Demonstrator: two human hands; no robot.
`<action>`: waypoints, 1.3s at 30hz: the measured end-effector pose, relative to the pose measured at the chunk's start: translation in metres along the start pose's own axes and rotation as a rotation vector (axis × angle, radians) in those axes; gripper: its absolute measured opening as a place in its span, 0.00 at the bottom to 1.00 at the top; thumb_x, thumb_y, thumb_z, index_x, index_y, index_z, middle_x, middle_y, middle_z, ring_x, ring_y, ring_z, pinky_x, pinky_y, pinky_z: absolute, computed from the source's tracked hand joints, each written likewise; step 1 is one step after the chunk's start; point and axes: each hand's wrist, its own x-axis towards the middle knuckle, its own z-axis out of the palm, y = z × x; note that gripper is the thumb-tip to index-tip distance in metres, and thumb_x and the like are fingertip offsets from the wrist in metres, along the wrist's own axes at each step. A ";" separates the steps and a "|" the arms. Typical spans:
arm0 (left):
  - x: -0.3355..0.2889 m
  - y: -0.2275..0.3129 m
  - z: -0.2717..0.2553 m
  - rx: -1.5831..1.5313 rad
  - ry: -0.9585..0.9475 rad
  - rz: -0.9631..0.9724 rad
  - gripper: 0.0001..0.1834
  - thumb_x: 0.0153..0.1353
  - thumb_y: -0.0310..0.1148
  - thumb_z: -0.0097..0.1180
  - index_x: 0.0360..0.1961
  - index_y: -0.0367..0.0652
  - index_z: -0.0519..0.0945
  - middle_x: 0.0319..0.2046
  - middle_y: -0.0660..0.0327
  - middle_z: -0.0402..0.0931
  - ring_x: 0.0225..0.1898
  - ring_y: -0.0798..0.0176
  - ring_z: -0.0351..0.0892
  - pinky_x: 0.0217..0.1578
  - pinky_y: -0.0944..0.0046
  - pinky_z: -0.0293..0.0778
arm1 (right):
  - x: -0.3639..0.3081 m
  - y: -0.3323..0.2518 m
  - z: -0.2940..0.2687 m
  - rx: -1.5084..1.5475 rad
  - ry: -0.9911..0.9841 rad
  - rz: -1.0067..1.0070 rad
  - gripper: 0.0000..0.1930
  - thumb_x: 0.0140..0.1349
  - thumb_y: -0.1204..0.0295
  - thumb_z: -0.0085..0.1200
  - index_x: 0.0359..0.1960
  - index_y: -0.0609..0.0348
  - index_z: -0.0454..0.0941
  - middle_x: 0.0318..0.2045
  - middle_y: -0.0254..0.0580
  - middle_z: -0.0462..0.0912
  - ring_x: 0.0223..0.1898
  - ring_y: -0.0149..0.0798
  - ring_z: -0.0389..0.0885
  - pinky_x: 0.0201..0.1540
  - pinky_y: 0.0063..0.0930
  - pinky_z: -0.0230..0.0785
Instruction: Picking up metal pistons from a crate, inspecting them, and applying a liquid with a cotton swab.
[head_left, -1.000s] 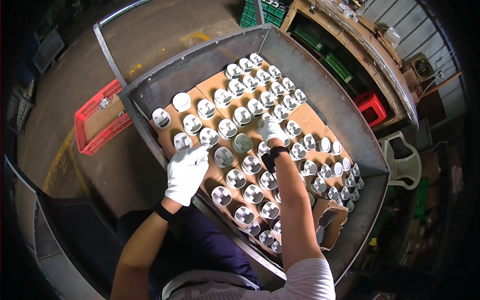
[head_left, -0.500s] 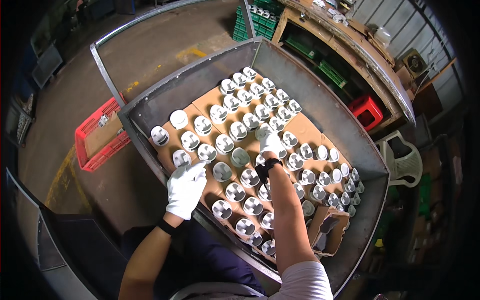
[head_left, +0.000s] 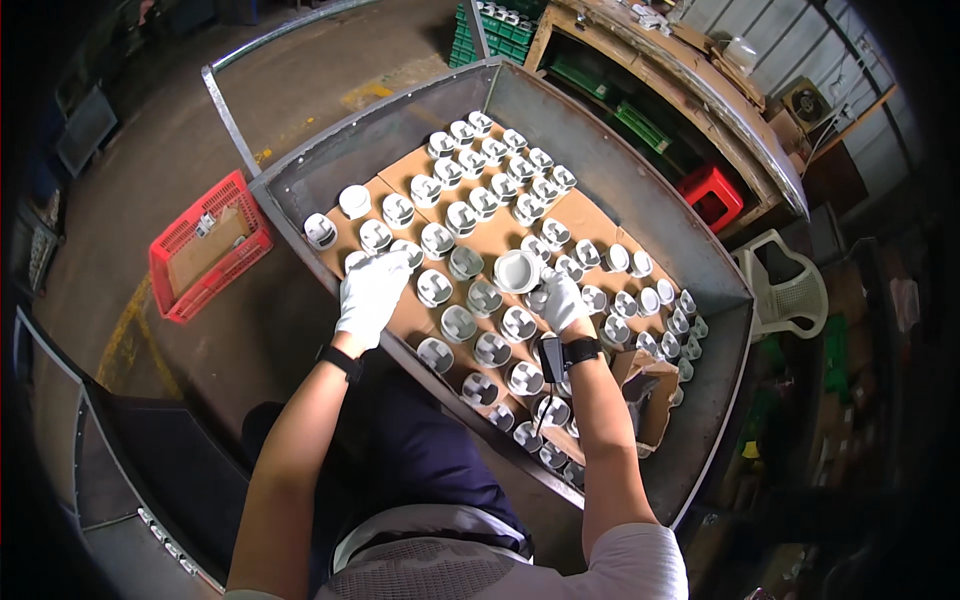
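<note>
My right hand [head_left: 562, 300], in a white glove, grips one metal piston [head_left: 516, 271] by its side, lifted over the others with a round end facing up. My left hand [head_left: 374, 296], gloved too, is over the near left edge of the metal bin. Its fingertips reach a standing piston [head_left: 407, 252], and the fingers look stretched out, with nothing visibly lifted. Several rows of similar pistons [head_left: 437, 240] stand on brown cardboard [head_left: 590, 228] around both hands. My left hand partly covers a piston by the bin's wall.
The metal bin's far wall [head_left: 620, 165] rises behind the rows. An open cardboard box [head_left: 655, 410] sits in its right corner. A red crate [head_left: 170, 255] stands on the floor to the left, a white plastic chair [head_left: 790, 285] to the right, and a wooden workbench [head_left: 680, 70] beyond.
My right hand has drawn back toward me from the middle rows, now with a piston lifted in it. My left hand has moved slightly forward. The whole view has shifted a little.
</note>
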 end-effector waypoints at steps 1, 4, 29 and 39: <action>0.000 -0.007 -0.001 -0.150 0.006 -0.001 0.12 0.64 0.31 0.56 0.46 0.42 0.85 0.43 0.59 0.85 0.44 0.58 0.81 0.46 0.60 0.75 | -0.011 -0.003 0.013 0.127 -0.046 0.080 0.12 0.73 0.73 0.40 0.44 0.56 0.79 0.22 0.23 0.70 0.18 0.24 0.64 0.20 0.18 0.59; -0.003 -0.006 -0.001 -0.355 -0.048 -0.050 0.14 0.65 0.29 0.54 0.49 0.39 0.84 0.47 0.60 0.84 0.46 0.63 0.80 0.47 0.64 0.75 | -0.047 -0.001 0.039 -0.220 -0.227 -0.205 0.09 0.71 0.75 0.43 0.42 0.56 0.78 0.22 0.26 0.71 0.17 0.22 0.67 0.17 0.18 0.58; -0.065 0.052 0.066 -0.512 -0.499 -0.231 0.23 0.67 0.35 0.53 0.62 0.40 0.73 0.53 0.47 0.78 0.50 0.56 0.80 0.48 0.62 0.79 | -0.109 0.027 0.056 -0.335 -0.315 -0.288 0.26 0.50 0.85 0.63 0.55 0.66 0.77 0.46 0.38 0.86 0.47 0.32 0.83 0.48 0.27 0.77; -0.067 0.070 0.063 -0.125 -0.679 -0.077 0.25 0.70 0.44 0.52 0.61 0.40 0.74 0.53 0.45 0.75 0.50 0.51 0.77 0.49 0.58 0.73 | -0.095 0.023 0.003 -1.650 -0.118 -0.894 0.17 0.55 0.75 0.56 0.48 0.58 0.82 0.40 0.38 0.87 0.39 0.39 0.86 0.42 0.31 0.78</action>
